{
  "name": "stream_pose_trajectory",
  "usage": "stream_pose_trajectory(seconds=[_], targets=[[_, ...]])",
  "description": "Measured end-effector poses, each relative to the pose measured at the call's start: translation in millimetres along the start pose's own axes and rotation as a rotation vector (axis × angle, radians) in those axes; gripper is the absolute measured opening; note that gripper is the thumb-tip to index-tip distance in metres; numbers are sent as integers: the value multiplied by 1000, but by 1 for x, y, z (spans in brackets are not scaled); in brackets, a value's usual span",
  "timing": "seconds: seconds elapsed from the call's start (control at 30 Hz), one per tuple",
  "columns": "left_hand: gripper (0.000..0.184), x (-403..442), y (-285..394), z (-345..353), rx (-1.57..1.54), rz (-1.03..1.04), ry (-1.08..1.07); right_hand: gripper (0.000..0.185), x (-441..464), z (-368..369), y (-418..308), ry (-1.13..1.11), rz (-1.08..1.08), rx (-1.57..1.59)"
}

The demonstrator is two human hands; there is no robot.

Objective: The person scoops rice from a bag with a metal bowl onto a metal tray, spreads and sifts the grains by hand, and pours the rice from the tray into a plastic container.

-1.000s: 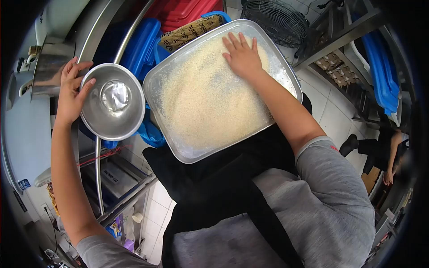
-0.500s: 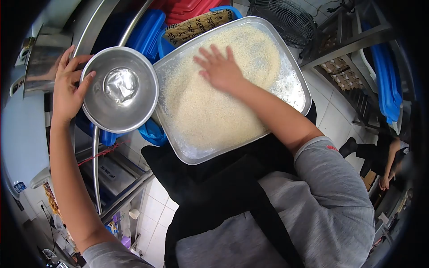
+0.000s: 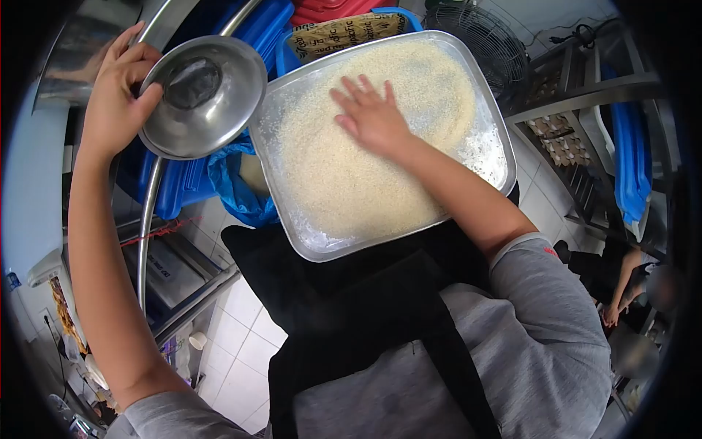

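My left hand [image 3: 121, 91] grips the rim of a metal mixing bowl [image 3: 230, 102], thumb over the edge. The bowl is tilted beside the tray's left edge, and nothing shows inside it but a shiny round base. A rectangular metal tray [image 3: 316, 255] holds a wide layer of pale, rice-like grains [image 3: 344, 183]. On the grains rests my right hand [image 3: 373, 121], palm down with its fingers spread. Bare metal shows at the tray's right side and lower left corner.
Below the bowl hangs a blue plastic bag [image 3: 238, 190] near a curved metal rail [image 3: 150, 227]. Behind the tray are a brown printed sack [image 3: 344, 36] and a fan [image 3: 479, 47]. Egg trays [image 3: 559, 139] sit on a rack at right; another person's arm [image 3: 625, 282] shows beyond.
My left hand has raised the bowl and tipped it, so its opening is seen more edge-on. My right hand stays spread on the grains, shifted slightly right in view along with the tray.
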State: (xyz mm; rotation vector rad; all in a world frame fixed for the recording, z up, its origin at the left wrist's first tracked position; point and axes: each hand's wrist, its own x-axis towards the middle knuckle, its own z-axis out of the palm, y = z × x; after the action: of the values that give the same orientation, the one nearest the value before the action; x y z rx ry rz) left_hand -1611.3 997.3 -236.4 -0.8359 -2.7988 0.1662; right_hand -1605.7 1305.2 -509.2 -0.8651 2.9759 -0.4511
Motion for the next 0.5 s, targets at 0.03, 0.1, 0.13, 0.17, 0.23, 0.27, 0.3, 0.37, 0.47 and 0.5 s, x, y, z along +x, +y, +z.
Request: stream_pose_trajectory(seconds=[0.03,0.1,0.13,0.17,0.23,0.27,0.3,0.37,0.47,0.5], targets=[[19,0,-2,1,2,-8,-1,55,4,3,-12,-1,-66,48],[19,-1,-3,2,23,-3,4,54,11,8,-33,-6,-127,82],[19,-1,-2,3,40,-8,12,54,15,10,-43,-10,-179,116],[19,-2,-2,3,43,-15,11,54,20,12,-50,-11,-188,118],[11,0,6,0,36,-47,-9,52,31,18,-62,10,-248,102],[13,-1,7,1,49,-25,8,52,36,20,-65,10,-258,104],[13,-1,8,1,53,-35,7,51,40,22,-69,17,-236,98],[15,-1,11,2,67,-19,25,51,46,25,-75,23,-227,93],[6,2,16,-4,58,-12,46,52,39,22,-80,-92,-286,84],[9,4,19,-8,29,4,56,52,34,22,-78,-89,-265,55]])
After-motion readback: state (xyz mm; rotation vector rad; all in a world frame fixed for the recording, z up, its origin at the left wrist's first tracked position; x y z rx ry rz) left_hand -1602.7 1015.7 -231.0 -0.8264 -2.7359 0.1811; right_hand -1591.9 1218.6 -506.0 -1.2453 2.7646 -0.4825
